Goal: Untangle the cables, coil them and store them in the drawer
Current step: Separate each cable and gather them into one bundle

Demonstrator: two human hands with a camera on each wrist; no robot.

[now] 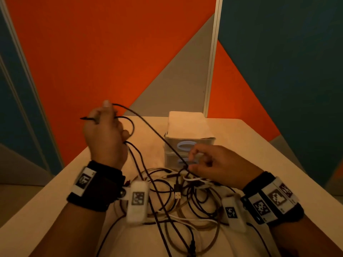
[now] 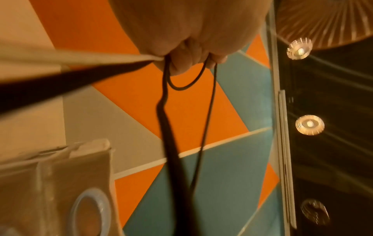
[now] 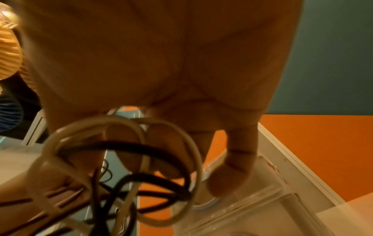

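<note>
My left hand is raised above the table's far left and grips a thin black cable in small loops, seen hanging as a black cable in the left wrist view. That cable runs down to my right hand, which pinches it just above the tangle of black and white cables on the table. White and black loops hang below my right fingers. A small translucent drawer unit with blue ring handles stands shut behind the hands.
The pale table ends at orange, grey and teal wall panels. A loose USB plug lies in the tangle. The drawer unit is close beside my left hand.
</note>
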